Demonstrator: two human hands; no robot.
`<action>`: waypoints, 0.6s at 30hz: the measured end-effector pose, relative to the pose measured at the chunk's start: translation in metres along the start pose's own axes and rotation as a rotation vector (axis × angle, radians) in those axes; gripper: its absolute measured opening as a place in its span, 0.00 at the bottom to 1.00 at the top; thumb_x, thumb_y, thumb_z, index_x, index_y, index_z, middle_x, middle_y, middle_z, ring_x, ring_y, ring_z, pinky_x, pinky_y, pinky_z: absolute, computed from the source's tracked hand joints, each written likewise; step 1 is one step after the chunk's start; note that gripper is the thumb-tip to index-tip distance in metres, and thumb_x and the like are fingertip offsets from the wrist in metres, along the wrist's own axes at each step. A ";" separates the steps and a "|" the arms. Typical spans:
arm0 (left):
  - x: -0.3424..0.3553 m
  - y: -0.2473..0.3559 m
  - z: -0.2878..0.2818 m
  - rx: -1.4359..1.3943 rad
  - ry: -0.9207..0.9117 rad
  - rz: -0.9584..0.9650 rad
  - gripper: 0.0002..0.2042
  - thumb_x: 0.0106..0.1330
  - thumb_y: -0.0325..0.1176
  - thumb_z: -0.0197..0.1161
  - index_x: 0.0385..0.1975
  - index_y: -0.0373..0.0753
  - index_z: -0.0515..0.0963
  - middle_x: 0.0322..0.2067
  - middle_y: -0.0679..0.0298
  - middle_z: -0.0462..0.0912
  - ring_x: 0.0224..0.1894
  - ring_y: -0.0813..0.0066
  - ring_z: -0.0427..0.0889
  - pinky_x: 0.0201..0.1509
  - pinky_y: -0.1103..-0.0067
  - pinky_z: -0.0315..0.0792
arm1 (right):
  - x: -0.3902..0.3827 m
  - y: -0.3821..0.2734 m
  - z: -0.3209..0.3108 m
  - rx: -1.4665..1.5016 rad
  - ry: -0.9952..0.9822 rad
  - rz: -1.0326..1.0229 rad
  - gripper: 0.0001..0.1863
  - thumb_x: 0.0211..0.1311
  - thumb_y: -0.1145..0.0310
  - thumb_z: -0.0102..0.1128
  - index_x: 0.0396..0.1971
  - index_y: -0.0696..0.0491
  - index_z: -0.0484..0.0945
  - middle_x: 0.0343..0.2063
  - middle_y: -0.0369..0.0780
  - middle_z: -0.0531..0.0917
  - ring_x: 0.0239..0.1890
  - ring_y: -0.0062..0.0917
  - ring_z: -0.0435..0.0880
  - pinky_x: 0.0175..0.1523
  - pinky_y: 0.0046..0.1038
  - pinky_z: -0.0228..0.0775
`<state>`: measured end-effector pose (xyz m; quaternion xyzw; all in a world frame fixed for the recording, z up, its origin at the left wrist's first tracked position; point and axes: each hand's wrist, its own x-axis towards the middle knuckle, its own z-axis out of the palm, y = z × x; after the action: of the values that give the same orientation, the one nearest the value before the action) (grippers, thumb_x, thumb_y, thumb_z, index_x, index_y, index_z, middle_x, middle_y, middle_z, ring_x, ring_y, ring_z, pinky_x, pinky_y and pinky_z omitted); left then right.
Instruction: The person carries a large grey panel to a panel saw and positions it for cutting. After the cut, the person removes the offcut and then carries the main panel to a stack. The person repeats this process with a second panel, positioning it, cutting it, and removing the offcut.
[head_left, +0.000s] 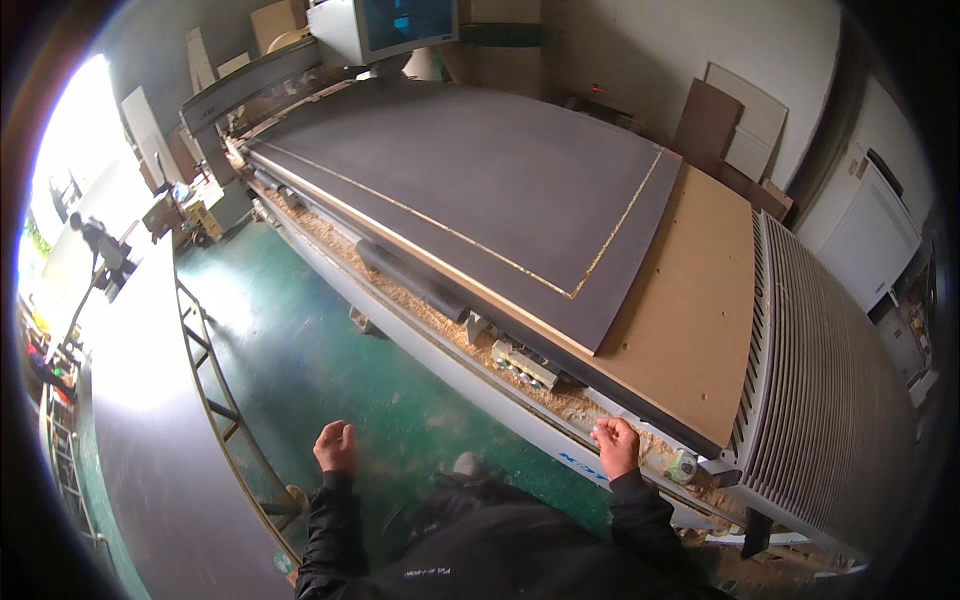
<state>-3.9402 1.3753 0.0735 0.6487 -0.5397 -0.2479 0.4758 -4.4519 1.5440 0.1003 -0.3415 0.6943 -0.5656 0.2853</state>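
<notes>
My left hand is raised over the green floor with its fingers curled in loosely, and no object shows in it. Near the front rail of a large cutting machine, my right hand is closed with the fingers bent toward the thumb. Whether anything small is pinched there is hidden. On the machine bed lies a big dark grey sheet, with a pale cut line running along its near and right sides. Beneath it a tan base board shows at the right. Neither hand touches the sheet.
Sawdust fills the trough along the machine's near side. A ribbed grey cover stands at the right end. At left, a long glossy panel lies beside a metal frame. Far left, another person stands near bright light.
</notes>
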 end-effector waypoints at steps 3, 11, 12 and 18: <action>0.041 0.013 0.018 -0.149 -0.031 0.051 0.10 0.64 0.31 0.66 0.41 0.34 0.80 0.37 0.59 0.85 0.42 0.70 0.83 0.51 0.75 0.75 | 0.020 -0.017 0.005 0.070 0.028 0.000 0.06 0.63 0.76 0.61 0.38 0.60 0.78 0.30 0.37 0.84 0.31 0.18 0.83 0.39 0.20 0.75; 0.246 0.096 0.107 0.153 -0.167 0.476 0.21 0.57 0.34 0.72 0.49 0.34 0.78 0.50 0.48 0.81 0.55 0.51 0.79 0.60 0.66 0.71 | 0.143 -0.041 0.026 -0.111 0.364 -0.132 0.10 0.63 0.73 0.64 0.42 0.61 0.79 0.35 0.39 0.84 0.40 0.19 0.83 0.47 0.22 0.75; 0.275 0.105 0.124 0.150 -0.191 0.513 0.22 0.57 0.35 0.72 0.50 0.34 0.77 0.51 0.47 0.80 0.56 0.50 0.77 0.61 0.66 0.70 | 0.160 -0.042 0.029 -0.140 0.422 -0.075 0.12 0.63 0.72 0.64 0.44 0.62 0.78 0.38 0.41 0.85 0.43 0.22 0.84 0.50 0.24 0.75; 0.406 0.150 0.226 0.215 -0.376 0.704 0.28 0.58 0.41 0.70 0.56 0.32 0.74 0.58 0.48 0.75 0.66 0.51 0.67 0.69 0.65 0.63 | 0.245 -0.055 0.061 -0.587 0.599 0.043 0.22 0.64 0.63 0.63 0.53 0.62 0.75 0.50 0.51 0.80 0.53 0.40 0.80 0.58 0.36 0.71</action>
<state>-4.0793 0.9215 0.1880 0.4141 -0.8289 -0.1264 0.3543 -4.5438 1.3057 0.1401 -0.2144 0.8852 -0.4119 -0.0269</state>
